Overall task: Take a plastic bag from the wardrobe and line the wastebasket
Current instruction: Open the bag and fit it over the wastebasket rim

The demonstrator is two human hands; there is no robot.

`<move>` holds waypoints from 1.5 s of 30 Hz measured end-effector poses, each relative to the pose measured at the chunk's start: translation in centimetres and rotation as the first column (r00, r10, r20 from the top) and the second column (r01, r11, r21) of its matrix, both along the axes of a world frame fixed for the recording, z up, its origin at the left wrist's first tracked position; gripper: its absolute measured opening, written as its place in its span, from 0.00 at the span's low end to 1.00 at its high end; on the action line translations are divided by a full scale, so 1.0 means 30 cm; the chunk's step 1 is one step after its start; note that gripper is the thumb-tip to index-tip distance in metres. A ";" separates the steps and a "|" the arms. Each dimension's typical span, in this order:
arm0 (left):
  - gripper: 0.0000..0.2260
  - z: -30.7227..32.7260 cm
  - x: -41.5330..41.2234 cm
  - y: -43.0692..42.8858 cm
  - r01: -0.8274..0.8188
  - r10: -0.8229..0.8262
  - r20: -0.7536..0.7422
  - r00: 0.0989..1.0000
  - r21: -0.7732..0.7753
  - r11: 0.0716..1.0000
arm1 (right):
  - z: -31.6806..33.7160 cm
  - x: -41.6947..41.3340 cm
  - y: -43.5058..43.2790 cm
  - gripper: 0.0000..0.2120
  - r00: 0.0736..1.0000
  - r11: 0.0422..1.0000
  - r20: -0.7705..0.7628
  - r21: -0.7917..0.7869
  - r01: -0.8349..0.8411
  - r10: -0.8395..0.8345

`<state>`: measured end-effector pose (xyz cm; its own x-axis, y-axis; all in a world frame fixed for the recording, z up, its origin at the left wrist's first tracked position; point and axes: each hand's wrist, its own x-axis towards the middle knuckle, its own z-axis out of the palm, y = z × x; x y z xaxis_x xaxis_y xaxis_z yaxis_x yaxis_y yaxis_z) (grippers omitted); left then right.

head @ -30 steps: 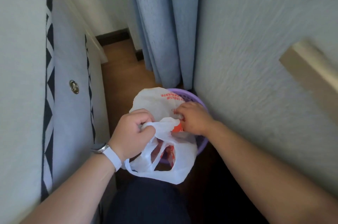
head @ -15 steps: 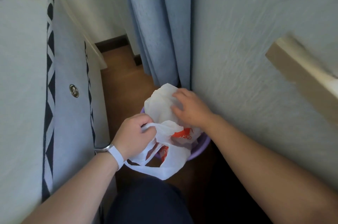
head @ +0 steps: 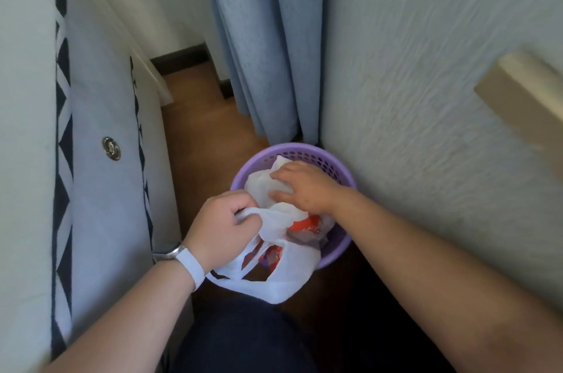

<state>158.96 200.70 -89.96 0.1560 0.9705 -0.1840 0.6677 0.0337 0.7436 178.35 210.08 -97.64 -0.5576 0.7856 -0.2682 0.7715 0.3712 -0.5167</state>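
A round purple wastebasket with a perforated wall stands on the wood floor in a corner by the wall. A white plastic bag with orange print lies partly inside it, its handles hanging over the near rim. My left hand, a white watch on its wrist, is closed on one handle at the basket's near left edge. My right hand lies flat on the bag inside the basket, pressing the plastic down, fingers spread toward the left.
A white bed side with black triangle trim and a metal stud runs along the left. Blue curtains hang behind the basket. A textured white wall with a beige ledge stands on the right. My dark-clothed knee is below.
My right hand has pushed the bag deeper into the basket, so the far purple rim shows again. The left hand keeps its hold on the handle.
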 end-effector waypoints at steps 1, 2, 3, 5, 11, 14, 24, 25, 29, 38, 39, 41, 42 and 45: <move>0.08 -0.002 0.002 -0.001 0.003 -0.003 -0.009 1.000 -0.002 1.000 | -0.023 0.009 -0.011 0.24 0.999 0.999 0.034 -0.040 0.003 -0.001; 0.09 -0.004 0.004 -0.003 0.003 -0.003 -0.017 1.000 -0.004 1.000 | -0.040 0.018 -0.019 0.23 0.998 0.996 0.065 -0.084 0.004 0.001; 0.09 -0.007 0.006 -0.003 0.001 -0.002 -0.026 1.000 -0.006 1.000 | -0.050 0.027 -0.028 0.23 0.997 0.993 0.080 -0.115 0.001 0.009; 0.11 -0.012 0.009 -0.006 -0.003 0.002 -0.055 0.998 -0.020 1.000 | -0.054 0.047 -0.043 0.23 0.997 0.989 0.079 -0.144 0.030 -0.018; 0.11 -0.007 0.025 -0.009 -0.081 0.077 -0.060 0.995 -0.061 0.995 | 0.060 0.093 -0.098 0.19 0.966 0.970 -0.108 -0.091 0.224 -0.233; 0.10 0.002 0.038 -0.004 -0.139 0.140 0.000 0.990 -0.087 0.986 | 0.118 0.104 -0.136 0.17 0.925 0.950 -0.219 -0.073 0.302 -0.311; 0.07 0.014 0.104 0.003 -0.129 0.157 0.178 0.971 -0.157 0.979 | 0.102 0.040 -0.208 0.10 0.947 0.989 -0.294 0.029 0.146 -0.131; 0.07 0.002 0.100 0.008 -0.122 0.153 0.180 0.972 -0.172 0.978 | 0.088 0.049 -0.198 0.09 0.957 0.989 -0.265 0.059 0.137 -0.117; 0.06 -0.078 0.098 0.038 -0.149 0.169 0.098 0.981 -0.184 0.972 | 0.030 0.092 -0.148 0.07 0.994 0.992 -0.080 0.096 0.087 -0.079; 0.04 -0.170 0.116 0.068 -0.257 0.293 0.122 0.948 -0.245 0.935 | -0.007 0.131 -0.106 0.06 0.993 0.989 -0.071 0.109 0.100 -0.092; 0.04 -0.159 0.112 0.073 -0.265 0.303 0.139 0.943 -0.240 0.934 | -0.006 0.135 -0.104 0.07 0.992 0.987 -0.085 0.120 0.103 -0.093; 0.04 -0.137 0.099 0.080 -0.273 0.315 0.166 0.934 -0.234 0.933 | -0.009 0.147 -0.108 0.09 0.986 0.982 -0.123 0.138 0.129 -0.113; 0.04 -0.128 0.092 0.085 -0.276 0.320 0.177 0.931 -0.235 0.932 | -0.010 0.154 -0.109 0.10 0.982 0.979 -0.145 0.146 0.145 -0.124; 0.05 -0.109 0.070 0.096 -0.302 0.352 0.187 0.917 -0.253 0.919 | -0.007 0.176 -0.108 0.12 0.965 0.962 -0.194 0.175 0.211 -0.177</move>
